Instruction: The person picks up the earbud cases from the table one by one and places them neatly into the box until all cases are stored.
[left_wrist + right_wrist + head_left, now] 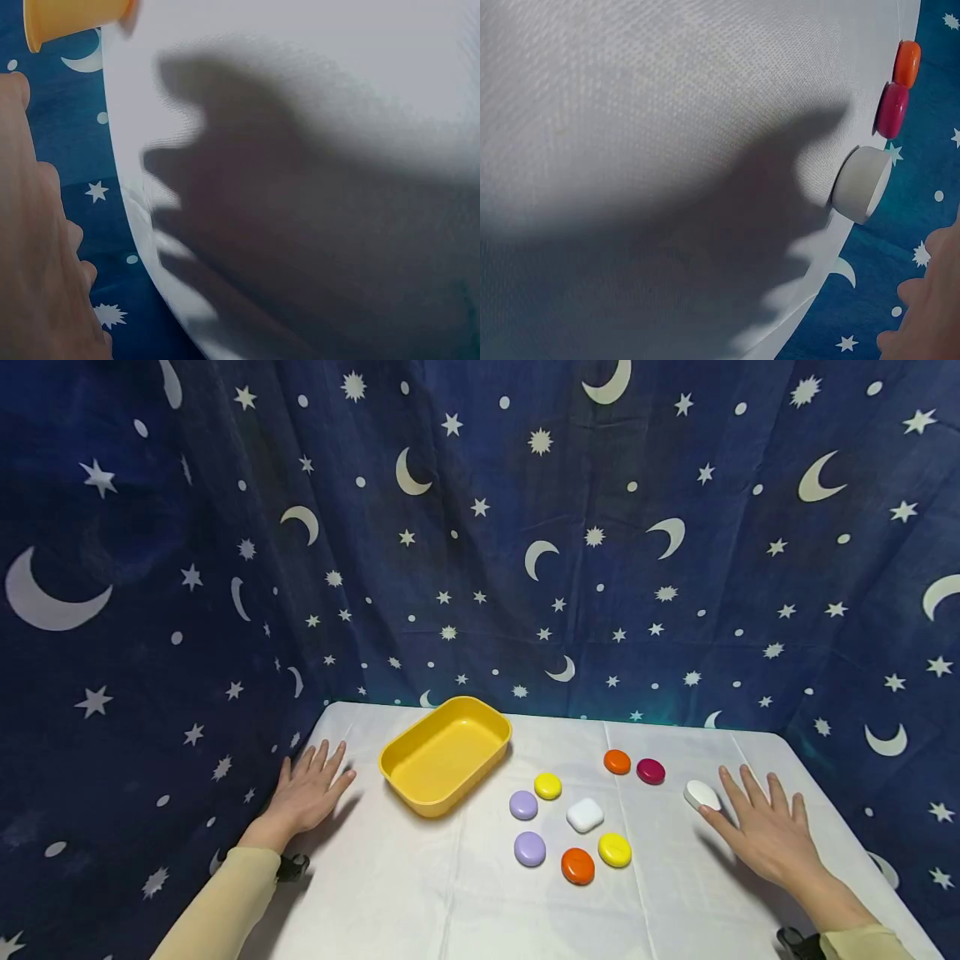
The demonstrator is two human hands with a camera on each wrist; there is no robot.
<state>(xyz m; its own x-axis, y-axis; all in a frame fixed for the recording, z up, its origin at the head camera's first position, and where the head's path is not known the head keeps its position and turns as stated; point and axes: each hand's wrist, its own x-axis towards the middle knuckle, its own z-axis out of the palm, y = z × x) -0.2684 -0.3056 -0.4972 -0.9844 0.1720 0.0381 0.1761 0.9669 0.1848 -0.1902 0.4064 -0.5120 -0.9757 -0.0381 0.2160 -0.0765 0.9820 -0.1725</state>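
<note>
My left hand (303,793) is spread with straight fingers at the table's left side, its shadow cast below and nothing in it. To its right stands a yellow oblong tub (380,766), bare inside. My right hand (772,837) is likewise spread and holds nothing. Its thumb overlaps the near edge of a white round piece (701,793) in the head view; in the right wrist view that piece (861,184) stands apart from the visible fingers. Mid-table lie two yellow pieces (547,786), two lilac pieces (529,849), a white rounded-square piece (585,815) and an orange piece (577,866).
Farther back, a second orange piece (617,762) lies beside a crimson piece (651,771). A white cloth covers the table (480,910). Dark blue curtains (495,568) with moons and stars hang behind and at both sides. Bands circle both wrists.
</note>
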